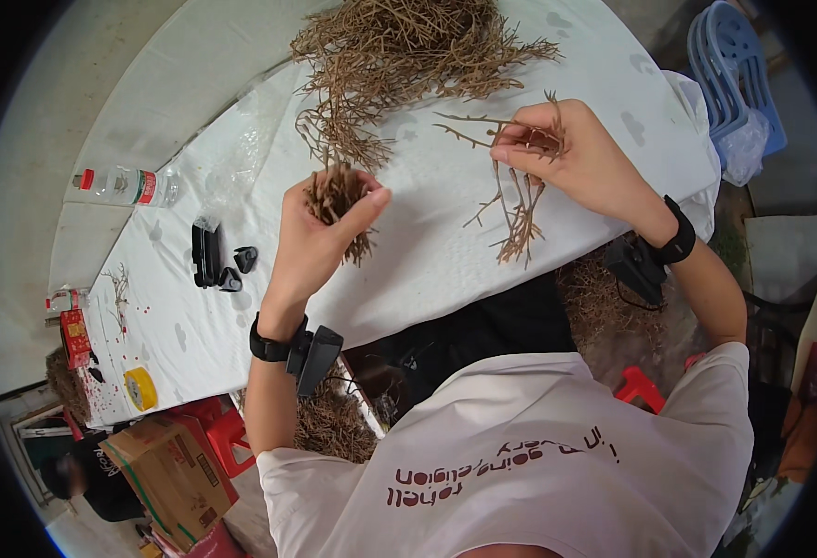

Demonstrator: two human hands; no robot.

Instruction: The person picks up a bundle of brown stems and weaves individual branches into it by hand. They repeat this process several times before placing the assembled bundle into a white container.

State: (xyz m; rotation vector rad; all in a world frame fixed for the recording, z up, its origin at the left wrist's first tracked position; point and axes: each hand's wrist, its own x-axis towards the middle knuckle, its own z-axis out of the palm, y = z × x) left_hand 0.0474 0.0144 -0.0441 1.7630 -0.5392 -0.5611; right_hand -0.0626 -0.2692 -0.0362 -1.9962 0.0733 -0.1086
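My left hand (308, 244) is closed around a thick bundle of brown dried twigs (336, 193) above the white-covered table. To its right, my right hand (583, 166) pinches a few thin dried twigs (520, 221). Some of them hang down toward the table's near edge, and others stick out to the left. The ends inside the right palm are partly hidden by the fingers. Beyond both hands lies a large tangled pile of the same twigs (404, 46), with a loose clump trailing toward the left hand.
A clear bottle with a red cap (115, 184) lies on the left, near a black case (205, 253) and small black pieces. Yellow tape (140, 389) sits at the far left end. Blue stools (729, 74) stand right of the table; a cardboard box (168, 479) is lower left.
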